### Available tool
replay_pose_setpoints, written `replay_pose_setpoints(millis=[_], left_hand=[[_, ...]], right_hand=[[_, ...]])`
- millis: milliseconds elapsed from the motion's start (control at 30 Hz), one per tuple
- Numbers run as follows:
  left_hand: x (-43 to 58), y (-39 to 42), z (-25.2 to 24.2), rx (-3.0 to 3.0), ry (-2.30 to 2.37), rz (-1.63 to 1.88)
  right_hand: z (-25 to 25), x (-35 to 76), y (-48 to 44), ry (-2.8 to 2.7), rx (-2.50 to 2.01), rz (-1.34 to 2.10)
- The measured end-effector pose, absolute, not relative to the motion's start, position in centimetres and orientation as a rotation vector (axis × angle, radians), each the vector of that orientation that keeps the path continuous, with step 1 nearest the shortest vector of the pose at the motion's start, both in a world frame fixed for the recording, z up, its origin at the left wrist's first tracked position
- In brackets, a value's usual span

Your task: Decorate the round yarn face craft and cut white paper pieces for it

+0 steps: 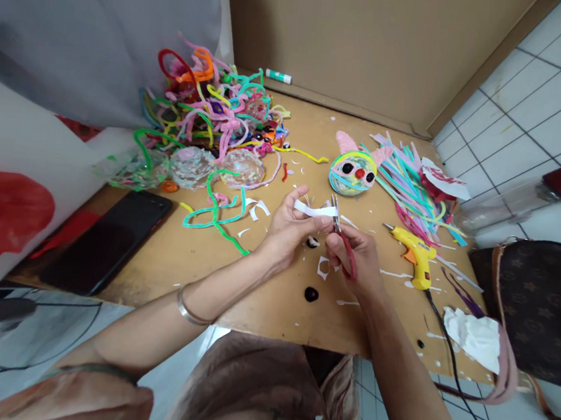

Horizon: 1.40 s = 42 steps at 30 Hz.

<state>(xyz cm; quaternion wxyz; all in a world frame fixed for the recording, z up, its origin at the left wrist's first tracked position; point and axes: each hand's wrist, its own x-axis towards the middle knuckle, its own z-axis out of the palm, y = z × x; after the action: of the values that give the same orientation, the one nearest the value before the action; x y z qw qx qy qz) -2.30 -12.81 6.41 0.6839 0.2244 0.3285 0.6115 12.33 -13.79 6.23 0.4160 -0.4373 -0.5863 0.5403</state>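
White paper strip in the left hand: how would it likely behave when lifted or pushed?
Probably floppy: the thin white paper strip curves between the left hand and the small red-handled scissors. Likely very light, like the white paper scraps scattered on the wooden table; a push would probably slide or crumple it.

A wooden table (165,258) is tucked into a corner, backed by a plain brown board (378,40), and a grey sheet (104,24) is hung along its left side. White tiles (547,98) with dark grout are seen off to the right, and the same pale tiling is spotted under the near edge. Everything is lit pretty softly and evenly.
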Motion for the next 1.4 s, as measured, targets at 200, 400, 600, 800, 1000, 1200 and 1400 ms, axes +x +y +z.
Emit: replay_pose_setpoints(millis=[200,400,600,800,1000,1200,1400], left_hand=[[-2.6,-12.7,6.5,0.531,0.703,1.419],[-2.9,-12.3,6.4,0.616,0.688,1.476],[-3.1,-12.1,6.3,0.748,0.767,1.514],[-3.7,-11.3,6.0,1.008,0.848,1.612],[-4.5,-11.3,6.8,1.194,0.897,1.46],[-5.2,-11.6,7.6,1.268,0.916,1.275],[-5.6,-11.4,7.3,1.32,0.937,1.246]], right_hand=[[6.2,12.3,-13.7,-1.482,-1.099,1.332],[6.1,12.3,-13.8,-1.482,-1.078,1.348],[6.0,12.5,-13.7,-1.5,-1.099,1.391],[6.9,12.6,-13.7,-1.514,-1.156,1.433],[7.7,12.7,-13.6,-1.524,-1.195,1.449],[7.9,12.9,-13.6,-1.552,-1.211,1.485],[7.9,13.0,-13.5,-1.568,-1.213,1.508]])
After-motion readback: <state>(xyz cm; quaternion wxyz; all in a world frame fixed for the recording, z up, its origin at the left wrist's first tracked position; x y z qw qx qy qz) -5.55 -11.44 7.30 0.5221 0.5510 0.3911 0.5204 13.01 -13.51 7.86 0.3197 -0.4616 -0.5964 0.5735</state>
